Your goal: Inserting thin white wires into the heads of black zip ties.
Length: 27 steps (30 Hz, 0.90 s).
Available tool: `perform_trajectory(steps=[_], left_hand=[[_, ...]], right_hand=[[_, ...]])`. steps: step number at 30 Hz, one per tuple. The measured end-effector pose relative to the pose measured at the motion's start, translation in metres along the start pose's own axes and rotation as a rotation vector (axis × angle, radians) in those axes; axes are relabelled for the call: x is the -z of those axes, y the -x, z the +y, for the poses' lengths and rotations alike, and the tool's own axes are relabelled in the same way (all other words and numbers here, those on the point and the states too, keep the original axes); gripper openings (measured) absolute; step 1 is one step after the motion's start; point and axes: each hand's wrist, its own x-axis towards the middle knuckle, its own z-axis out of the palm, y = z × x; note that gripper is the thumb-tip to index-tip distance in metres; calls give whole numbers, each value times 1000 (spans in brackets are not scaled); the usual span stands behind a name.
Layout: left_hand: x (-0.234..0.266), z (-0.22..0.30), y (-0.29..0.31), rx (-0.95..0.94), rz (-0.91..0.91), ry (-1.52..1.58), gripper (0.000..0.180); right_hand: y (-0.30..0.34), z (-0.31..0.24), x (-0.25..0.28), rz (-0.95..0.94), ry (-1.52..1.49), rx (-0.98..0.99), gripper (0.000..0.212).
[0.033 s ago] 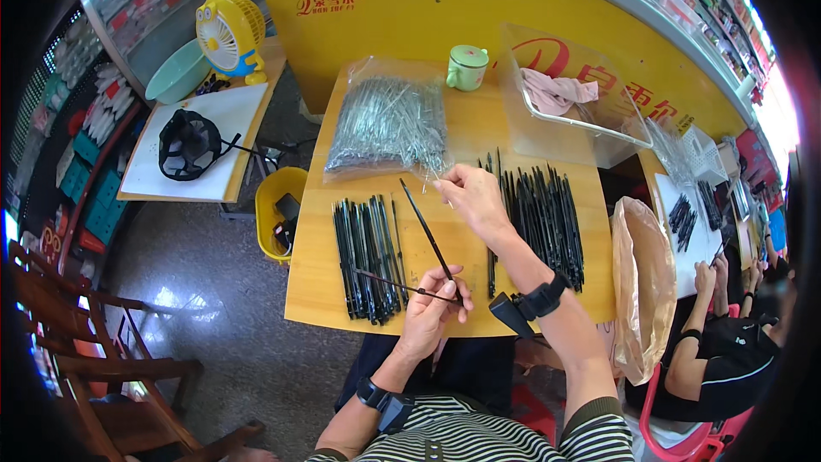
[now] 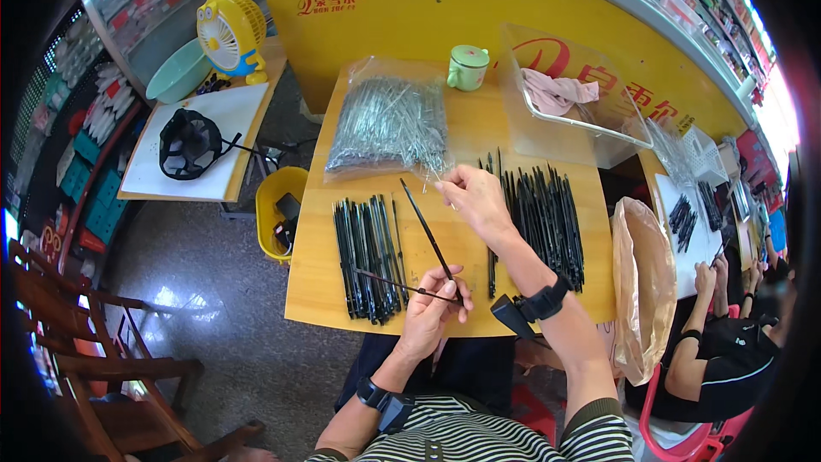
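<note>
My left hand [image 2: 434, 312], near the table's front edge, is closed round two thin black sticks. One stick [image 2: 425, 224] slants up and away, and the other [image 2: 389, 281] points left. My right hand [image 2: 479, 205] is at the lower right corner of a clear plastic bag [image 2: 385, 124] full of thin clear slivers, perhaps small tubes. Its thumb and forefinger are pinched together on a thin clear piece too small to name. Left of my hands lies a bundle of black sticks [image 2: 368, 257]. A larger row of black sticks [image 2: 543, 227] lies to the right, partly behind my right forearm.
A green lidded mug [image 2: 468, 68] and a clear bin [image 2: 560, 133] with a pink cloth [image 2: 558, 91] stand at the back. An open brown paper bag [image 2: 643, 291] hangs by the right edge. A yellow bucket [image 2: 272, 214] stands left. A co-worker's hands [image 2: 711, 276] are at the right.
</note>
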Motion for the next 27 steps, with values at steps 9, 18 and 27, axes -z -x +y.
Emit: perform_trajectory(steps=[9, 18, 27], left_hand=[[-5, 0, 0, 0, 38, -53, 25], [-15, 2, 12, -74, 212, -341, 26], [-28, 18, 28, 31, 36, -494, 33]], right_hand=[[47, -12, 26, -170, -12, -129, 23], [94, 3, 44, -80, -46, -36, 19], [140, 0, 37, -116, -734, -71, 12]])
